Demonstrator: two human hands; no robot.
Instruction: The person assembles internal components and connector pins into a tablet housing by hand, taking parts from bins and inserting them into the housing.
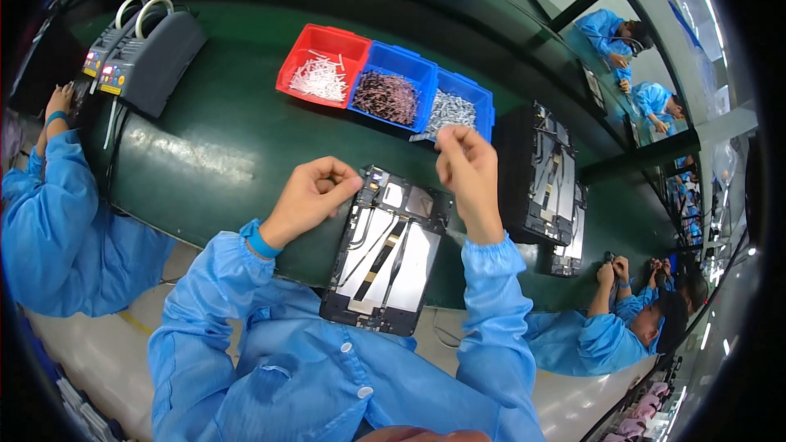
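While the opened tablet (pixel 385 258) lies mid-frame with its insides face up, its lower end reaches past the near edge of the green table (pixel 184 151), towards the worker's lap. First worry, in my judgement: a push or an elbow knock on that end could tip it off.

Left hand (pixel 315 192), left of centre: thumb and forefinger close together at the tablet's upper-left corner, other fingers curled. Can't tell whether a scrap is pinched there. A slip at that corner could snag a cable or mark a bare part.

Right hand (pixel 471 172), right of centre: raised above the tablet's upper right, fingertips drawn narrow, just in front of the right-hand bin in the picture. Any piece between them is too small to make out from where I stand. If one is held, a loose pinch might drop it into the open casing.

Upper centre, three bins side by side: red bin (pixel 348 45) of white sticks, blue bin (pixel 419 65) of dark bits, second blue bin (pixel 483 102) of grey bits. Open tops, so a sleeve catch could spill or mix them.

Right of frame, stacked tablets (pixel 550 184); a wide elbow swing might shift the pile.
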